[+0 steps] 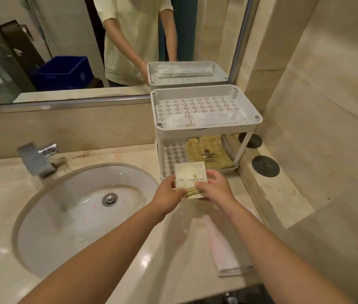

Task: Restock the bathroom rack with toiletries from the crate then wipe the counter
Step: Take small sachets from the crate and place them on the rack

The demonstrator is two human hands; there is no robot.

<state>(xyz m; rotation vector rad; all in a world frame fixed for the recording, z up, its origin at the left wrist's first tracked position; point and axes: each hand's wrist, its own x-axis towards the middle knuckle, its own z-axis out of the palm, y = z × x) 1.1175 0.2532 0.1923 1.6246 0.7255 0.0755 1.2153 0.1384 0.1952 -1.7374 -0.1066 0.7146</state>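
Note:
Both my hands hold a small stack of white toiletry sachets with green print, just in front of the lower shelf of the white two-tier rack. My left hand pinches the stack's left edge and my right hand pinches its right side. The rack's top tray holds clear-wrapped packets. Its lower shelf holds a yellowish wrapped pack. A pink-white cloth lies folded on the marble counter under my right forearm. The blue crate shows only as a mirror reflection.
An oval sink with a chrome faucet fills the counter's left side. Two round black discs sit on a raised ledge right of the rack. The mirror runs along the back wall; a tiled wall closes the right.

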